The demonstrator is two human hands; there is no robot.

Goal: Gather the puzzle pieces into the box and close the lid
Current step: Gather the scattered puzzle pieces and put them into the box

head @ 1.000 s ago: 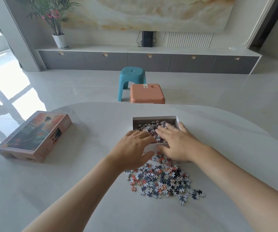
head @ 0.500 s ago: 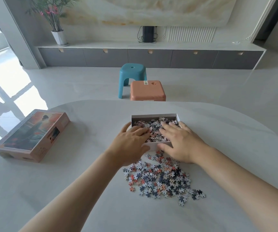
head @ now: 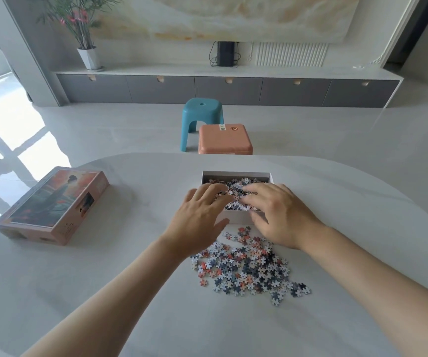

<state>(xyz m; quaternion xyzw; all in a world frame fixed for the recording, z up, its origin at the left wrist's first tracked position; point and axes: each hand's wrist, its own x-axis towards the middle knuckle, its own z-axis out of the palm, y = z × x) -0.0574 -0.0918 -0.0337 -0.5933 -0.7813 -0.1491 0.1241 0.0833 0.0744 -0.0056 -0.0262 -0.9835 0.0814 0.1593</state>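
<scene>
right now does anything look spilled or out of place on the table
Yes. A loose heap of puzzle pieces lies on the table outside the open box. The lid sits apart, far left. Nothing looks damaged.

box's (head: pixel 236 174) near corners behind hands (head: pixel 280 215)
</scene>
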